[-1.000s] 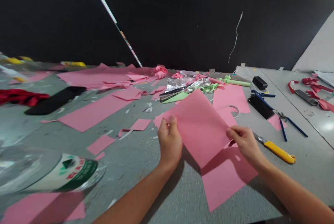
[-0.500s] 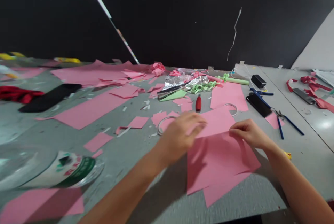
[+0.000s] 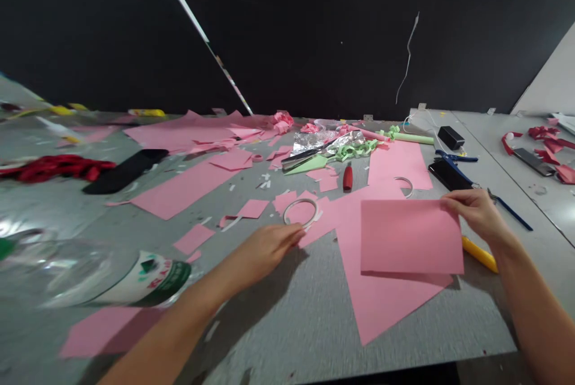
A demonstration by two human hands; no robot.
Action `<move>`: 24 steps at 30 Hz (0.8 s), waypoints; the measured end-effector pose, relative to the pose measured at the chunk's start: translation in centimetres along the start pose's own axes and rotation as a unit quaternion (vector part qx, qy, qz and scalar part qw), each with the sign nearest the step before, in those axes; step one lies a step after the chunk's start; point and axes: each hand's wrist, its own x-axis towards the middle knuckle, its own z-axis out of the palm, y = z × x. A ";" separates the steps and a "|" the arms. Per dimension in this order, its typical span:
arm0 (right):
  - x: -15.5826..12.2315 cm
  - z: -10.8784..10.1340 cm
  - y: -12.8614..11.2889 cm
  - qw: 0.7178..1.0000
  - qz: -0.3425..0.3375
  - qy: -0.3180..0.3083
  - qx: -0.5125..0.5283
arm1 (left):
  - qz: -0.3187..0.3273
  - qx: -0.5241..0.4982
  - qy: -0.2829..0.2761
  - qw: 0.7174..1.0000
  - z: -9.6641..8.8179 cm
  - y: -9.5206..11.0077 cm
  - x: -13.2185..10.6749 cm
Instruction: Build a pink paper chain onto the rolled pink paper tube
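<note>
My right hand (image 3: 477,211) pinches the far right corner of a pink paper square (image 3: 411,236), which lies nearly flat over a larger pink sheet (image 3: 381,301) on the grey table (image 3: 287,319). My left hand (image 3: 265,247) is stretched out low over the table with its fingers extended, fingertips at the near rim of a roll of clear tape (image 3: 300,211). It holds nothing.
A yellow utility knife (image 3: 480,253) lies by my right wrist. Blue-handled pliers (image 3: 507,208), a black phone (image 3: 449,175), a red-handled tool (image 3: 347,178), foil (image 3: 314,142), pink scraps and a clear plastic bottle (image 3: 112,277) lie about the table.
The pink square went from held up in both hands to lying down on the right. My left hand let go of it and reached left to the tape roll.
</note>
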 end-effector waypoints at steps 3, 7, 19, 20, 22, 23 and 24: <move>-0.4 -0.3 -0.6 1.000 0.016 -0.002 -0.011 | -0.031 -0.005 0.066 0.997 0.1 1.0 -0.6; -0.7 2.3 -1.7 0.997 0.006 -0.077 -0.009 | 0.085 -0.044 0.106 0.990 0.4 6.6 1.8; -1.0 4.9 0.2 0.989 0.027 -0.143 0.007 | 0.038 -0.156 -0.101 0.982 1.7 6.5 4.8; -1.0 5.0 0.4 0.990 0.025 -0.141 0.002 | 0.032 -0.158 -0.096 0.982 1.8 6.1 4.6; -1.1 5.2 0.9 0.993 0.019 -0.119 -0.014 | 0.031 -0.163 -0.103 0.981 2.2 5.4 4.3; -1.2 5.4 1.2 0.995 0.011 -0.096 -0.025 | 0.038 -0.162 -0.114 0.979 2.4 5.2 4.2; -1.3 5.6 1.4 0.997 -0.002 -0.069 -0.038 | 0.048 -0.157 -0.129 0.978 2.7 4.9 4.1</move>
